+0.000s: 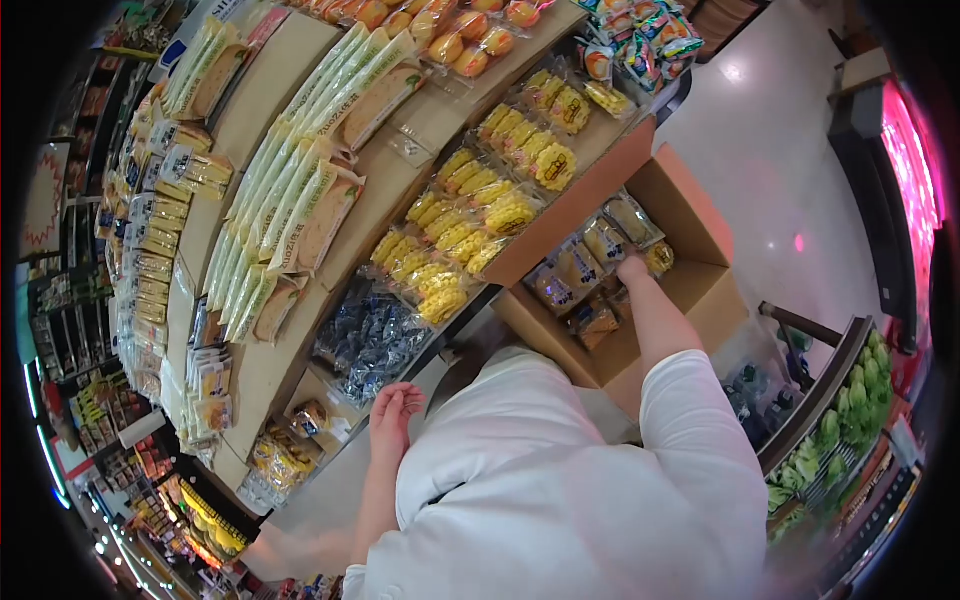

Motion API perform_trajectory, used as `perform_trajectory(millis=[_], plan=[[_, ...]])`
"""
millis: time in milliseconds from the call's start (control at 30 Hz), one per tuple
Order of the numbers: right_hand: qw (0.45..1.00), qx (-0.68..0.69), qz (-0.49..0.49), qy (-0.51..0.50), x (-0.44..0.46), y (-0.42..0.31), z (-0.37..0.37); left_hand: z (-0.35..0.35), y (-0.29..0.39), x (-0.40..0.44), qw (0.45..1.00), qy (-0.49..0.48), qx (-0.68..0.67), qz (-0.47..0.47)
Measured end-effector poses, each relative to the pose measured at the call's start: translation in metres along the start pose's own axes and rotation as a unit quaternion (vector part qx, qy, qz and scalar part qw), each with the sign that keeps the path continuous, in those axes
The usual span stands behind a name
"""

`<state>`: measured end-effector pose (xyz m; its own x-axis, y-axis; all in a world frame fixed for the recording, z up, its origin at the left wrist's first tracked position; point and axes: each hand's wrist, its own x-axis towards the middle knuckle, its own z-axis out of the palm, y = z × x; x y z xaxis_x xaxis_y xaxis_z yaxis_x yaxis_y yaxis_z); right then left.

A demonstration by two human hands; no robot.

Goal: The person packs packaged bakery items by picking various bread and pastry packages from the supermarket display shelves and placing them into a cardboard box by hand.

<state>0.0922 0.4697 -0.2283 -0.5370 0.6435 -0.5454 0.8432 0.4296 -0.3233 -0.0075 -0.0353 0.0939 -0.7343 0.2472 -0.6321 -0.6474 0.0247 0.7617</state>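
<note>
Brown box (692, 212) holds packets (603, 240); our right hand (632, 268) is among them, grip unclear; our left hand (395, 402) hangs free.

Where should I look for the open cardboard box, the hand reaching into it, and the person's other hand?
Cardboard box (580, 208): head view, on an open flap.
Right hand (631, 268): head view, on the back of the hand.
Left hand (395, 404): head view, mid-hand.

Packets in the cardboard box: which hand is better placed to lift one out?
Probably the right hand: it reaches into the cardboard box, at the packets; the left hand is outside.
</note>
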Motion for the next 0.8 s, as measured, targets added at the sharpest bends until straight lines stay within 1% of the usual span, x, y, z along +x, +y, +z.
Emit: perform_trajectory(millis=[67, 167, 267, 300, 400, 433, 533, 567, 600, 633, 733, 767, 800], plan=[[0.997, -0.05, 0.017, -0.052, 0.009, 0.004, 0.018, -0.003, -0.004, -0.001, 1.0, 0.003, 0.013, 0.004], [0.997, 0.036, 0.016, -0.069, -0.015, -0.002, 0.021, -0.005, -0.006, -0.003, 1.0, -0.008, 0.027, -0.001], [0.991, -0.035, -0.087, 0.091, -0.007, 0.045, 0.092, -0.011, -0.004, -0.008, 1.0, -0.006, 0.012, 0.001], [0.979, 0.072, -0.034, 0.19, -0.043, 0.009, 0.073, -0.016, -0.004, -0.009, 1.0, -0.003, 0.007, 0.001], [0.993, 0.112, -0.005, 0.035, -0.085, -0.016, 0.059, -0.035, -0.003, -0.011, 1.0, -0.006, -0.005, 0.001], [0.995, 0.095, -0.001, 0.016, -0.104, -0.031, 0.049, -0.044, -0.005, -0.011, 1.0, -0.012, -0.01, 0.002], [0.987, 0.118, -0.062, 0.094, -0.133, -0.042, 0.068, -0.069, -0.007, -0.009, 1.0, -0.03, 0.0, 0.008], [0.984, 0.144, -0.053, 0.086, -0.145, -0.049, 0.066, -0.079, -0.007, -0.009, 1.0, -0.028, 0.004, 0.013], [0.985, 0.135, -0.042, 0.093, -0.146, -0.049, 0.075, -0.089, -0.005, -0.01, 0.999, -0.036, 0.003, 0.018], [0.98, 0.157, -0.053, 0.11, -0.156, -0.058, 0.073, -0.1, -0.003, -0.011, 0.999, -0.042, 0.001, 0.023], [0.955, 0.233, -0.084, 0.165, -0.172, -0.079, 0.077, -0.145, 0.002, -0.021, 0.998, -0.051, -0.006, 0.047], [0.936, 0.247, -0.127, 0.217, -0.178, -0.083, 0.082, -0.162, 0.002, -0.024, 0.997, -0.058, -0.009, 0.054], [0.93, 0.24, -0.143, 0.238, -0.193, -0.1, 0.08, -0.182, 0.001, -0.028, 0.997, -0.051, -0.012, 0.06]])
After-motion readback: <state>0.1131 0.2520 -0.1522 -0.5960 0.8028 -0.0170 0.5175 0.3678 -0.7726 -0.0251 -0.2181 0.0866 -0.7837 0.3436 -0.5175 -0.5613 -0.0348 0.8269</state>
